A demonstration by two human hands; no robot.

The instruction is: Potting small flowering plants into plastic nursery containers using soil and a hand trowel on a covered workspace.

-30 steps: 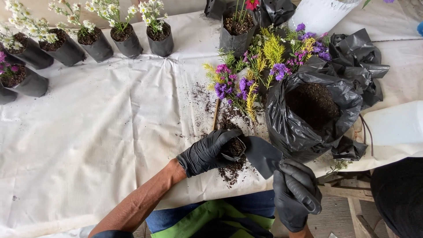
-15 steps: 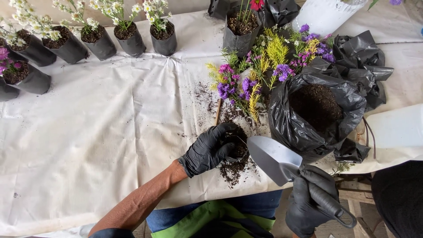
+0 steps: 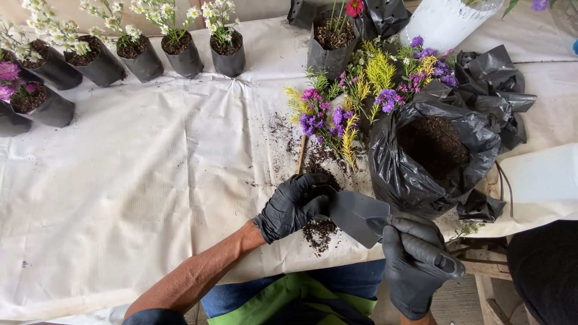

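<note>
My left hand (image 3: 291,206), in a black glove, is closed around a small black nursery bag (image 3: 317,198) of soil near the table's front edge. My right hand (image 3: 415,263), also gloved, grips the handle of a grey trowel (image 3: 356,215). The trowel's blade lies over the mouth of the small bag, hiding most of it. Spilled soil (image 3: 318,231) lies on the white sheet just below the bag. A large black bag of dark soil (image 3: 428,150) stands open just right of the trowel.
Cut purple and yellow flowers (image 3: 355,96) lie behind the soil bag. Potted white daisies (image 3: 162,39) in black bags line the far edge, pink ones (image 3: 24,99) at far left. Crumpled black bags (image 3: 494,78), a white container (image 3: 442,21) and another white container (image 3: 539,180) sit at right.
The trowel swung out to the right and tilted up half a second ago. It has now come back over the small bag, blade lowered onto its mouth. My left hand stayed on the bag.
</note>
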